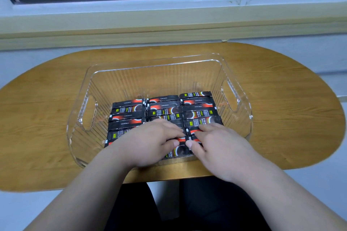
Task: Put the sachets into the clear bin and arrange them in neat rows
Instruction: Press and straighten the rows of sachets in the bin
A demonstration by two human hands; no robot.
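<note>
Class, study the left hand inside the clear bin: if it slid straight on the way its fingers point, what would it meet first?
Most likely the right hand: the left hand points across the sachets towards that hand's fingertips, a narrow gap apart, though depth is unclear.

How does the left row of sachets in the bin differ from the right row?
The right row reaches farther toward the back wall of the clear bin than the left row. The right row's near end is hidden under the right hand; the left row's is only partly covered by the left hand. Both hold black-and-red sachets lying crosswise.
</note>
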